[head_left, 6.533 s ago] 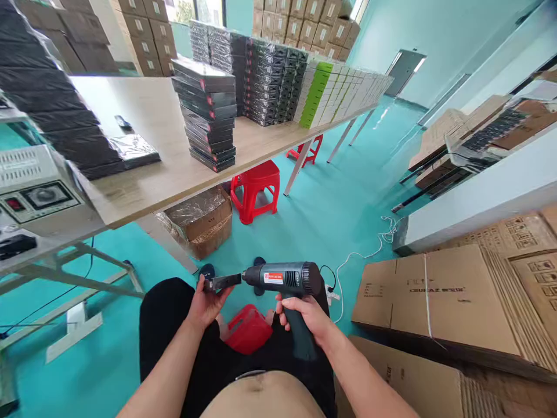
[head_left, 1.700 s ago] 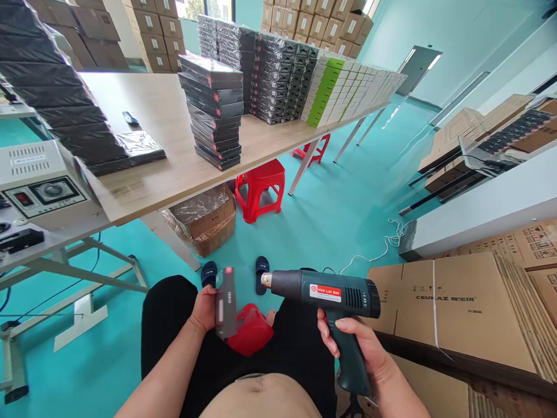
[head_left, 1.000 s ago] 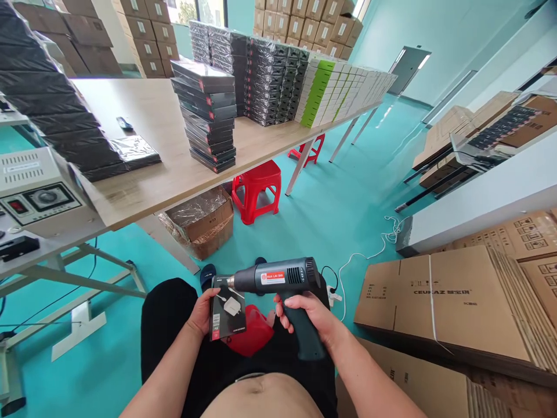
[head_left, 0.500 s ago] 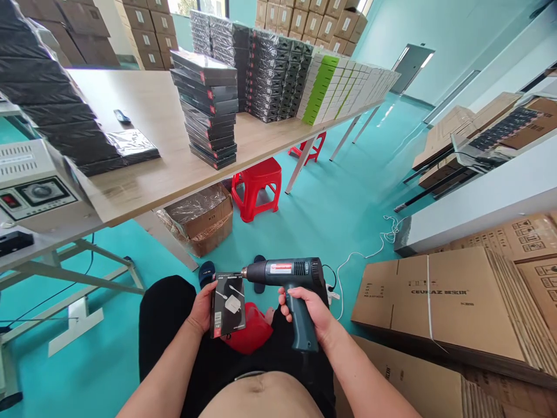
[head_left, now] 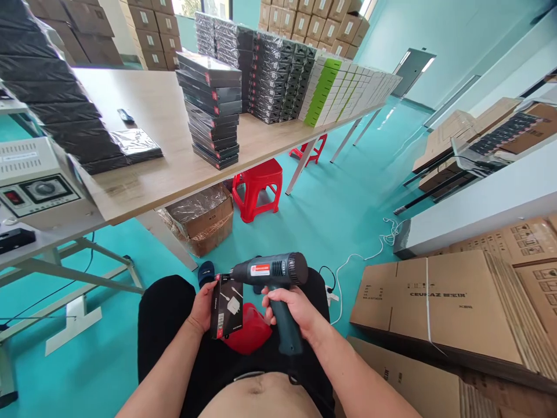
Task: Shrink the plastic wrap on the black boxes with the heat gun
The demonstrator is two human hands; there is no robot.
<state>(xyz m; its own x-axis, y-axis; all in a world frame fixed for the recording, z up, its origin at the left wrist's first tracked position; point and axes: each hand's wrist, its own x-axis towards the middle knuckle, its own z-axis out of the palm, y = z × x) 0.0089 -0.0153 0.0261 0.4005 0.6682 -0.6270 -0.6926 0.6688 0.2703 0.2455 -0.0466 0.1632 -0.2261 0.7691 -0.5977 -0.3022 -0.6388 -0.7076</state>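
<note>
My left hand [head_left: 203, 307] grips a flat black box [head_left: 228, 310] by its left edge; a white charger and cable are printed on its face. Wrapped around the handle of a dark heat gun [head_left: 278, 273] is my right hand [head_left: 289, 307]. The gun's nozzle points left, at the top edge of the box, close to it; whether they touch I cannot tell. Both things are above my lap, over a red stool seat [head_left: 250, 334] between my legs.
On the wooden table [head_left: 148, 110] stand a stack of black boxes [head_left: 213, 110], wrapped stacks and white-green boxes [head_left: 322, 96]. A grey machine [head_left: 43, 186] is at left. Red stool [head_left: 259, 186] and open carton [head_left: 204, 217] lie ahead; flat cartons [head_left: 430, 302] and a white cord [head_left: 348, 261] are at right.
My right hand has brought the heat gun left and turned it, so its nozzle now reaches over the top of the box. My left hand has tilted the box slightly.
</note>
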